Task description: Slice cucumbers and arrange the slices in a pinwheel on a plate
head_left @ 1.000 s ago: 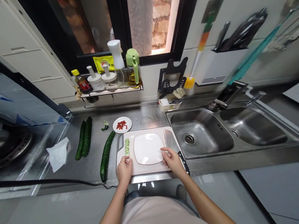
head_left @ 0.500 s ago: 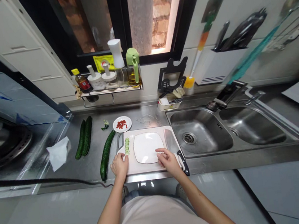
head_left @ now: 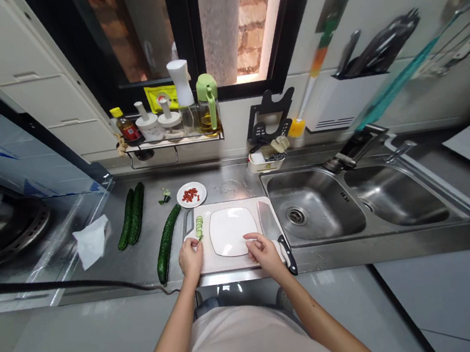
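My left hand (head_left: 191, 259) is at the lower left of the white cutting board (head_left: 229, 264), thumb and finger closed on a cucumber slice at the near end of a row of cucumber slices (head_left: 198, 224). A white squarish plate (head_left: 233, 230) lies on the board. Over its lower right edge hovers my right hand (head_left: 264, 254), index finger and thumb slightly apart, with nothing visible between them. Along the board's right side lies a knife (head_left: 288, 255), its handle black. A white handle-like piece beside it is partly covered by my right hand.
Left of the board lies one cucumber (head_left: 168, 244), with two more cucumbers (head_left: 132, 216) further left. Behind the board sit a small plate (head_left: 181, 202) of red pieces and some cucumber scraps (head_left: 164, 196). A double sink (head_left: 316, 206) is at right, a paper towel (head_left: 92, 242) at left.
My left hand has shifted slightly right, onto the near end of the slice row, and its fingertips have come together there. My right hand has stayed nearly still.
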Motion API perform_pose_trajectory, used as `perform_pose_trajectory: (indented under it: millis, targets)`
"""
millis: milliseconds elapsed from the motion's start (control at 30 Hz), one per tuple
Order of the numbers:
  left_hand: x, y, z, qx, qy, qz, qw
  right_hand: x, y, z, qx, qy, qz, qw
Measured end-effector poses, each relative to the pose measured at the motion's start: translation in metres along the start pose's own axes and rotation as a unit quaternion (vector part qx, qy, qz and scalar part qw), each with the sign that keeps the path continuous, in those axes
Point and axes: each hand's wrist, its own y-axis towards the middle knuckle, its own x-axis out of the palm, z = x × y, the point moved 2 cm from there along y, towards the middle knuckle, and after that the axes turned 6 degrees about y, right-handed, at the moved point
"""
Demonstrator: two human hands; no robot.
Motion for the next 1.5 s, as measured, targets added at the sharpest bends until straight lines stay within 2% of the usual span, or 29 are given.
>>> perform_pose_trajectory:
  millis: [100,233,400,533,633,800,933,1100,1267,1367,1500]
  targets:
    - [0.0,-0.003,0.008,0.005,-0.164,-0.024,0.986,0.0,0.0,0.0,-0.001,-0.001,-0.002,1.0]
    - [-0.006,-0.011,0.033,0.029,-0.377,-0.078,0.923,0.004,-0.001,-0.007,-0.014,-0.011,-0.007,1.0]
    - [-0.02,-0.022,0.066,0.042,-0.441,-0.155,0.883,0.011,0.004,-0.02,-0.061,-0.036,-0.019,0.997]
    - [-0.022,-0.019,0.073,0.041,-0.452,-0.148,0.879,0.016,0.023,-0.016,-0.076,-0.079,-0.017,0.994]
    - [-0.017,-0.009,0.059,0.016,-0.451,-0.126,0.883,0.025,0.039,-0.005,-0.051,-0.118,-0.014,0.992]
    - [-0.002,0.007,0.015,-0.05,-0.43,-0.063,0.899,0.047,0.051,0.006,-0.056,-0.154,-0.032,0.986]
    - [0.01,0.016,-0.008,-0.075,-0.373,-0.066,0.922,0.051,0.051,0.01,-0.057,-0.155,-0.045,0.985]
    - [0.01,0.026,-0.011,-0.023,-0.199,-0.03,0.979,0.042,0.049,0.017,-0.05,-0.145,-0.037,0.988]
    - [0.003,0.023,-0.003,0.029,-0.034,-0.021,0.999,0.032,0.044,0.023,-0.041,-0.133,-0.024,0.99]
    - [0.001,0.02,-0.001,0.057,-0.005,-0.011,0.998,0.027,0.042,0.026,-0.033,-0.127,-0.019,0.991]
    - [0.0,0.019,-0.004,0.046,-0.034,-0.008,0.998,0.022,0.04,0.025,-0.029,-0.126,-0.015,0.991]
